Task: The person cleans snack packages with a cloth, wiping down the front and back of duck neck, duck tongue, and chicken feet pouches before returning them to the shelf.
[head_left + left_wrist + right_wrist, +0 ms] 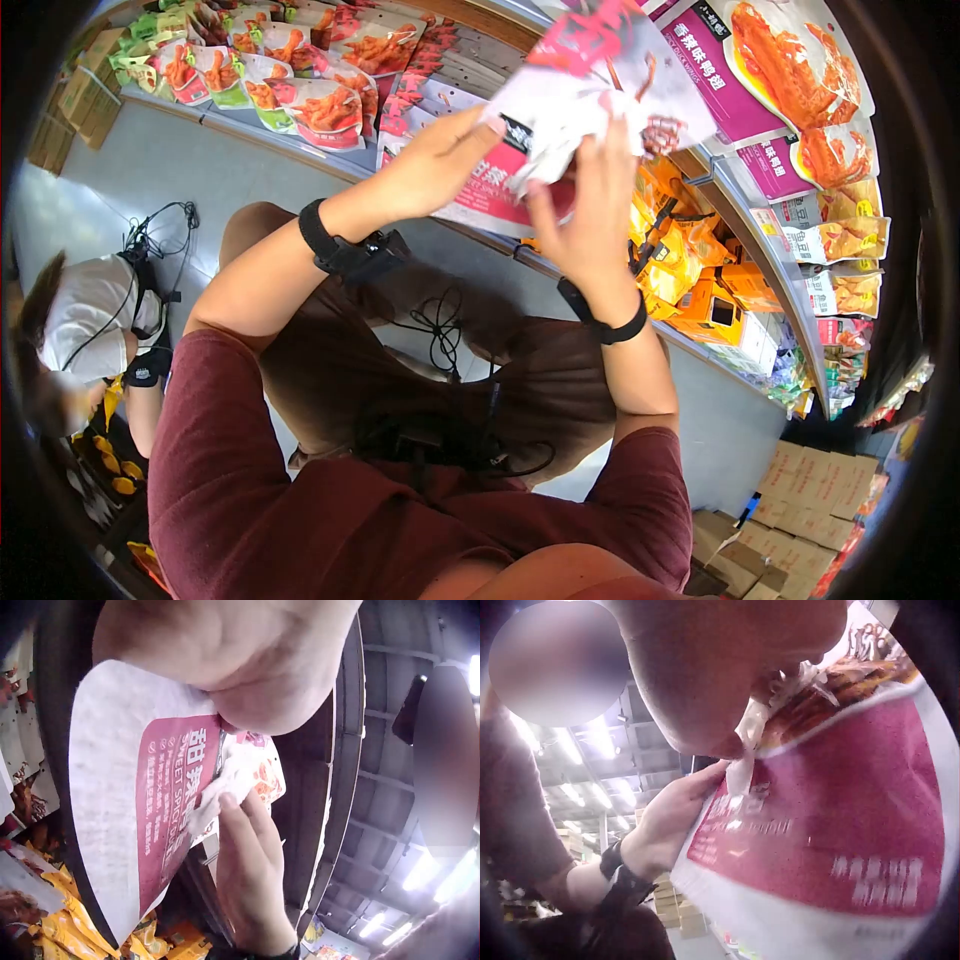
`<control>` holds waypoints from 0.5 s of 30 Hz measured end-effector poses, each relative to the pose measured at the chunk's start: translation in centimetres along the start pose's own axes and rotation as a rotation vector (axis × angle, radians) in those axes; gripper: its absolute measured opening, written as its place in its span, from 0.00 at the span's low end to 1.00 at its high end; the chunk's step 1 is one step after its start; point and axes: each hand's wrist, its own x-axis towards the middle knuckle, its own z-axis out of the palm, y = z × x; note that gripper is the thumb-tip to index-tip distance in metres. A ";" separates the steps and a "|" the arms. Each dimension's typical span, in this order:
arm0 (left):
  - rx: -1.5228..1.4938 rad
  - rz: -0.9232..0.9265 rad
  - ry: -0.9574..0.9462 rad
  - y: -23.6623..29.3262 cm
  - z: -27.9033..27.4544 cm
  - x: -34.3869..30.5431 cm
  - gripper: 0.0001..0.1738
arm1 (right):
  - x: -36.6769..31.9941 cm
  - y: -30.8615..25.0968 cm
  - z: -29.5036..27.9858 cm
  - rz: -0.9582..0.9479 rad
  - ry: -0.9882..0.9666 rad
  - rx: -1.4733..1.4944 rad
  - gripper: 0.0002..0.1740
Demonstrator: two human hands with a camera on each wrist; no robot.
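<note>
My left hand (435,170) grips a large snack pouch (495,195) by its left edge, in front of the shelf. The pouch is white and pink with Chinese print, and a food picture shows on its front in the right wrist view. My right hand (590,225) holds a crumpled white tissue (565,125) against the pouch's front. In the left wrist view, the right fingertips press the tissue (236,772) onto the printed panel (176,787). The right wrist view shows the left hand (667,821) at the pouch's side, its fingers hidden behind.
Rows of snack pouches (330,105) line the shelf at the back left. Large purple pouches (740,60) stand on the right, above yellow packs (665,260). Cardboard boxes (810,490) are stacked at the lower right. Another person (95,310) is at the left.
</note>
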 end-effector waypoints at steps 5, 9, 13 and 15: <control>-0.026 -0.048 -0.083 1.3 0.2 -0.4 0.21 | -0.2 1.0 0.3 0.040 0.103 0.052 0.27; -0.099 0.017 0.108 -0.1 -0.7 0.2 0.21 | -1.7 -1.3 1.0 -0.204 -0.162 -0.018 0.14; -0.376 -0.048 0.211 0.2 -1.7 0.6 0.22 | -1.8 -0.1 0.3 -0.223 -0.102 -0.088 0.17; -0.586 -0.105 0.248 1.0 -2.0 0.5 0.23 | -0.8 1.4 -1.0 -0.160 0.052 -0.141 0.18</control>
